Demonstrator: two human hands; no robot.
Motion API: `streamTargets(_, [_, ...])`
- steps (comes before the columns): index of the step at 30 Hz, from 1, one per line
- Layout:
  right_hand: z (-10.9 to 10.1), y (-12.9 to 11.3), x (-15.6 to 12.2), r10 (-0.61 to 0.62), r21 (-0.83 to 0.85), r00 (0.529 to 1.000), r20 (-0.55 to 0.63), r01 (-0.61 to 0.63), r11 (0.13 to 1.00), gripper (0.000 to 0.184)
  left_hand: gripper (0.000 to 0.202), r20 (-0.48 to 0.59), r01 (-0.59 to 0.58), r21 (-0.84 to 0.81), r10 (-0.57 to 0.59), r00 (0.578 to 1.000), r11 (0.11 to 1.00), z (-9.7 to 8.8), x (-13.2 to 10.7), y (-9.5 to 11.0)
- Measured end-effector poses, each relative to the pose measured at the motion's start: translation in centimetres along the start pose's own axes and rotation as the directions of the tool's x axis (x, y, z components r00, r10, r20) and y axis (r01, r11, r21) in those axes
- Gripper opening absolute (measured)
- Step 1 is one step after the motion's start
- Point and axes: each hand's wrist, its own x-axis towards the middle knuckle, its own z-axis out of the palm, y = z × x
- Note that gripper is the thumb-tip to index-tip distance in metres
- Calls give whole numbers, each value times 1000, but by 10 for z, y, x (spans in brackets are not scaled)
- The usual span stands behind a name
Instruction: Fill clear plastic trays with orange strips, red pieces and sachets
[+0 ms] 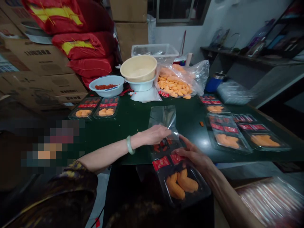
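My left hand [154, 134], with a pale green bangle on the wrist, pinches the edge of a clear plastic bag [163, 118] that stands up from the far end of a black plastic tray [182, 190]. The bag's mouth seems to lie over that end of the tray. My right hand [193, 155] grips the tray's side. The tray holds orange, segment-shaped food pieces [181, 183] and red sachets [161, 163], and it overhangs the near edge of a dark green table [142, 126].
Several similar trays [225, 137] lie on the table. Behind them stand stacked bowls [138, 68], a bowl of red food [106, 85] and an open bag of orange pieces [173, 84]. Cardboard boxes [40, 60] and red sacks [80, 47] rise at the far left.
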Motion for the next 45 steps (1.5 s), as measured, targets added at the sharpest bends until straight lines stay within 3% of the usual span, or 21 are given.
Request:
streamTargets(3, [-3,5,-4,-42,26,998,55,41,999,83,26,-100,224,-9,-224,969,974,6,-6,11])
streamTargets(5, [-6,11,-7,-65,47,997,34,64,997,77,24,-202,434,-116,-449,870,893,10,-13,12])
streamTargets(7, [-9,16,-10,-84,80,996,5,83,993,75,10,-240,564,-232,-609,756,792,14,-21,9])
streamTargets(8, [-10,18,-11,-92,101,996,-8,92,991,74,5,-233,594,-275,-652,722,756,16,-26,7])
streamTargets(10, [-11,22,-14,-103,150,994,-41,108,983,75,24,-187,608,-362,-694,695,707,21,-32,4])
streamTargets(12, [-9,26,-17,-108,190,991,-79,122,974,77,34,-124,576,-469,-696,708,669,25,-37,3])
streamTargets(17, [2,36,-22,-107,266,988,-114,134,955,78,26,-71,432,-654,-619,782,621,30,-48,7])
streamTargets(19, [6,39,-22,-107,294,985,-138,144,945,76,18,-118,396,-673,-619,777,625,31,-52,8])
streamTargets(22, [8,40,-20,-115,304,979,-165,162,939,73,3,-220,368,-681,-657,721,633,32,-55,8])
streamTargets(24, [8,39,-18,-119,302,977,-174,168,938,72,3,-238,348,-704,-667,706,619,32,-57,8])
streamTargets(28, [11,36,-15,-134,284,972,-193,186,941,69,11,-157,319,-759,-635,756,568,32,-58,4])
streamTargets(30, [14,34,-12,-153,281,968,-201,207,937,70,14,-132,337,-755,-634,762,562,31,-57,1])
streamTargets(36, [17,31,0,-228,234,930,-290,300,925,71,19,-245,502,-581,-725,644,641,35,-48,11])
streamTargets(38, [16,31,3,-217,230,914,-342,305,924,69,22,-268,544,-511,-725,635,666,37,-47,23])
streamTargets(40, [15,29,8,-203,202,896,-395,301,932,66,28,-249,561,-409,-679,691,720,38,-50,34])
streamTargets(42, [15,26,17,-218,111,873,-435,293,950,61,36,-201,538,-274,-595,778,797,36,-56,40])
streamTargets(44, [17,22,30,-288,-109,847,-448,268,957,54,37,-132,498,-142,-515,847,855,32,-61,39])
streamTargets(45, [18,19,36,-350,-276,826,-441,246,929,49,36,-99,491,-90,-498,861,867,29,-64,36])
